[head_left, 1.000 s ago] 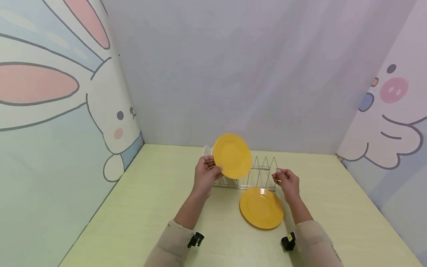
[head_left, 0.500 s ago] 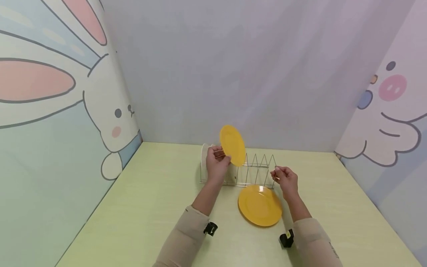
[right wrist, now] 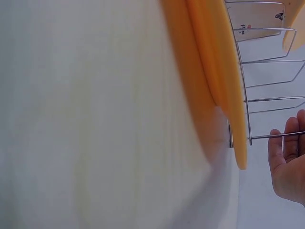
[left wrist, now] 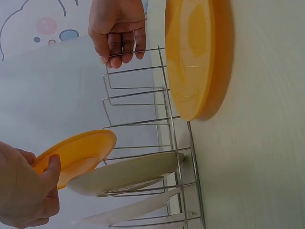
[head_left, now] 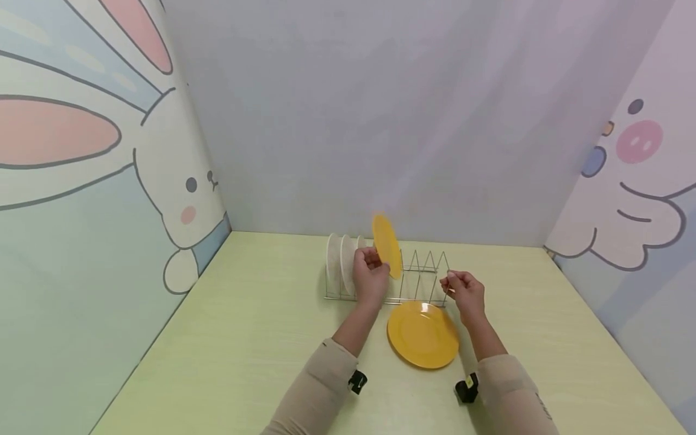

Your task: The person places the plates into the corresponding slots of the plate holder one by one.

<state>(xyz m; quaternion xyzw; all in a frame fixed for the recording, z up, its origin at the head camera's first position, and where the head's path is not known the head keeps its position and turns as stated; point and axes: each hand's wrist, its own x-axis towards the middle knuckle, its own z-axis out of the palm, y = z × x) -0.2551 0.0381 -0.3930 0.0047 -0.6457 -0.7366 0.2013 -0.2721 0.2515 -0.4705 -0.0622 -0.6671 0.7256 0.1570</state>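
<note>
My left hand (head_left: pixel 371 283) pinches a small yellow plate (head_left: pixel 387 246) by its edge, thumb on its face. The plate stands nearly on edge above the wire dish rack (head_left: pixel 337 298). In the left wrist view, that plate (left wrist: pixel 78 155) hangs close beside a pale plate (left wrist: pixel 128 174) in the rack. My right hand (head_left: pixel 467 296) holds the rack's right end wire; the right wrist view shows the fingers (right wrist: pixel 291 148) curled at that wire. White plates (head_left: pixel 346 266) stand upright in the rack's left slots, partly hidden by my left hand.
A larger yellow plate (head_left: pixel 423 335) lies on the table (head_left: pixel 261 338) just in front of the rack. A grey curtain (head_left: pixel 348 121) hangs behind the table. Printed cartoon panels (head_left: pixel 185 223) flank both sides.
My left hand has moved right with the small yellow plate, which has turned from facing the head camera to nearly edge-on and dropped slightly of late. My right hand keeps its hold on the rack.
</note>
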